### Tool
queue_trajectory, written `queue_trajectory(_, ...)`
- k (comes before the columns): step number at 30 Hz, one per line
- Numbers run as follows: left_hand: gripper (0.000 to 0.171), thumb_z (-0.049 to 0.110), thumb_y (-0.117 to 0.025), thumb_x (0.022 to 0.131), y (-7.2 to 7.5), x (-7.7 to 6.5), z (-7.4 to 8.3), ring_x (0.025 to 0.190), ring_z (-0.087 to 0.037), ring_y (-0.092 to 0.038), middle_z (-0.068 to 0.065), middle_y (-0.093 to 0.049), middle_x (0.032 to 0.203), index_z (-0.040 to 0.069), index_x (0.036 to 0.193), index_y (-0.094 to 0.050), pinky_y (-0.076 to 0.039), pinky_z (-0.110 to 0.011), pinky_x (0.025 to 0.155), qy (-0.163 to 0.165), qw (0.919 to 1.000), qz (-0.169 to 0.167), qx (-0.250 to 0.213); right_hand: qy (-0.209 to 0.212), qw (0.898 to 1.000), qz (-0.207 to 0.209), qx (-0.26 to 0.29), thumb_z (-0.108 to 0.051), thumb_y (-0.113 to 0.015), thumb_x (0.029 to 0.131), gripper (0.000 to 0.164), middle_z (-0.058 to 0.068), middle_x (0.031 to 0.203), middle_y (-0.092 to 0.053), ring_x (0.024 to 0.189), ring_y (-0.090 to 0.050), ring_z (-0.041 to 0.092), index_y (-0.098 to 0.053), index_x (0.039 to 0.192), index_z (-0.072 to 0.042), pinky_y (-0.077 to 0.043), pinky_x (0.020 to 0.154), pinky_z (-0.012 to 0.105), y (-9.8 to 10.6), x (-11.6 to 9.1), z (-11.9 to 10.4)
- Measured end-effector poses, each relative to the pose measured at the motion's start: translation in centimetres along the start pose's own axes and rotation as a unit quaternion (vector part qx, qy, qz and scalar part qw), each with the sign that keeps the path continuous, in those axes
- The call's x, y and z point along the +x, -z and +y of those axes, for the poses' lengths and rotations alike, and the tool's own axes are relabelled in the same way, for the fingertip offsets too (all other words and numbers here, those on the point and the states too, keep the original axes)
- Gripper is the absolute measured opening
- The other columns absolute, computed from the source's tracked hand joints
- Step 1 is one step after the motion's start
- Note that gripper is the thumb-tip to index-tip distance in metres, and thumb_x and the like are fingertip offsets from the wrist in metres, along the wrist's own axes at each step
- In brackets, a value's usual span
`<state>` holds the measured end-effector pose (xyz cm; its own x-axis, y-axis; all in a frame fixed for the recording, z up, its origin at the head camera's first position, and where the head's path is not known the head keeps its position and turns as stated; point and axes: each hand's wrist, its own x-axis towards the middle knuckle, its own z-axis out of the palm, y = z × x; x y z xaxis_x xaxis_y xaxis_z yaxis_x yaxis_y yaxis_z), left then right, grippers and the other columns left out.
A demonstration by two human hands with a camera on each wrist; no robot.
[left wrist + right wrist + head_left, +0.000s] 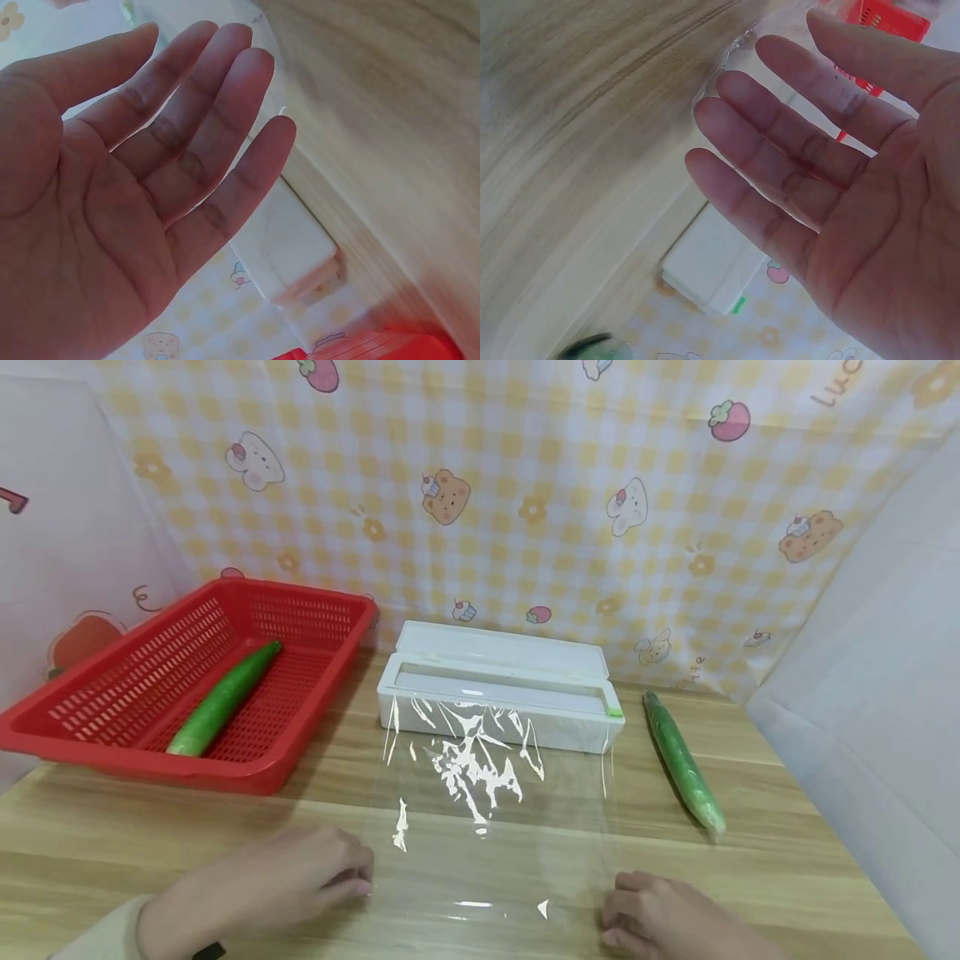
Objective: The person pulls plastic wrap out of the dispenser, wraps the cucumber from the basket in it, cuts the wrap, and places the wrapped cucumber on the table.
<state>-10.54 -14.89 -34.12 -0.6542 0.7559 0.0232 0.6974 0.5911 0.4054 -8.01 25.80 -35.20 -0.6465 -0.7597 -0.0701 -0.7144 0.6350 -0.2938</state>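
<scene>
A sheet of clear plastic wrap (480, 827) stretches toward me over the table from a white wrap dispenser (498, 724), whose lid stands up at the back. My left hand (300, 877) is at the sheet's near left corner, and my right hand (660, 914) is at the near right corner. In the left wrist view the left hand's fingers (199, 139) are nearly straight, the thumb apart from them. The right hand's fingers (769, 169) look much the same in the right wrist view. Whether the fingertips touch the film cannot be told.
At the left stands a red plastic basket (273, 768) with one green cucumber (225, 697) in it. Another cucumber (682, 764), apparently wrapped in film, lies on the wooden table (795, 860) right of the dispenser. A patterned cloth (532, 510) hangs behind.
</scene>
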Motion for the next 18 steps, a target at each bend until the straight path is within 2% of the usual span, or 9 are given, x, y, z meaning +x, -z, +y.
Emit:
queue_trajectory(5, 0.011, 0.027, -0.062, 0.088, 0.1, 0.2, 0.0, 0.066, 0.008, -0.043, 0.024, -0.051, 0.074, 0.030, 0.077, -0.061, -0.043, -0.018, 0.058, 0.001, 0.9997, 0.013, 0.021, -0.001, 1.000, 0.017, -0.019, -0.027, -0.063, 0.088, 0.011, -0.017, 0.081, -0.054, 0.069, -0.044, -0.011, -0.069, 0.087, -0.018, -0.044, 0.056, 0.015, 0.3, 0.3, -0.1)
queue_trajectory(10, 0.010, 0.028, -0.062, 0.088, 0.4, 0.3, 0.0, 0.066, 0.006, -0.042, 0.023, -0.047, 0.074, 0.031, 0.079, -0.060, -0.042, -0.017, 0.058, 0.008, 0.9991, 0.020, 0.036, -0.041, 0.999, 0.014, -0.015, -0.025, -0.063, 0.088, 0.006, -0.020, 0.082, -0.053, 0.072, -0.046, -0.010, -0.067, 0.086, -0.022, -0.046, 0.058, 0.017, 0.9, 0.7, -0.5)
queue_trajectory(15, 0.006, 0.026, -0.063, 0.087, 0.9, 0.7, -0.2, 0.070, 0.005, -0.051, 0.022, -0.055, 0.079, 0.030, 0.083, -0.064, -0.048, -0.021, 0.061, 0.011, 0.9964, 0.040, 0.074, -0.051, 0.998, 0.032, -0.027, -0.022, -0.062, 0.089, 0.005, -0.019, 0.082, -0.053, 0.072, -0.046, -0.009, -0.066, 0.085, -0.021, -0.046, 0.059, 0.017, 1.7, 1.4, -0.9)
queue_trajectory(18, 0.003, 0.028, -0.063, 0.087, 1.5, 0.9, -0.4, 0.073, 0.001, -0.057, 0.018, -0.059, 0.083, 0.027, 0.085, -0.066, -0.051, -0.025, 0.063, 0.021, 0.9925, 0.056, 0.106, -0.065, 0.996, 0.043, -0.036, -0.020, -0.062, 0.089, 0.004, -0.014, 0.086, -0.059, 0.072, -0.053, -0.005, -0.065, 0.089, -0.019, -0.048, 0.059, 0.018, 2.4, 2.2, -1.2)
